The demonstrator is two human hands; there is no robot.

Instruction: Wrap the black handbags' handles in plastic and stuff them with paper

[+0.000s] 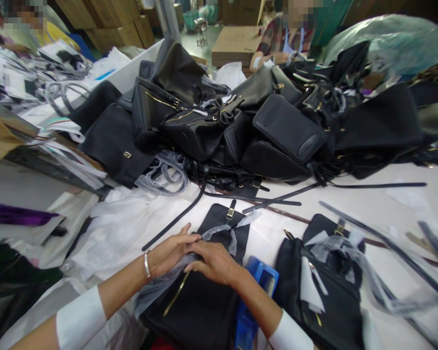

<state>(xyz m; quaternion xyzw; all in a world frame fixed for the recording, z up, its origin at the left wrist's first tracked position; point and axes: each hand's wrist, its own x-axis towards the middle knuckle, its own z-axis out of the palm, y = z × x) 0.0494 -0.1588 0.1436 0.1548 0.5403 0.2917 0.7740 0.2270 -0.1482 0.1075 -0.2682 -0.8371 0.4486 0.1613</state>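
Head view: left hand point(170, 253), right hand point(214, 262) grip plastic point(159, 288) on bag point(199, 311).

The far half of the table point(379, 197) is blocked from left edge to right by a heap of black bags point(277, 126). Between the heap and the near edge a band of bare top is left, crossed by loose straps point(350, 185). Along the near edge, passage is narrowed by a flat black bag point(200, 311), a blue plastic object point(263, 277) touching its right side and another bag point(328, 301) just beyond. Crumpled plastic point(120, 228) is spread over the near left.
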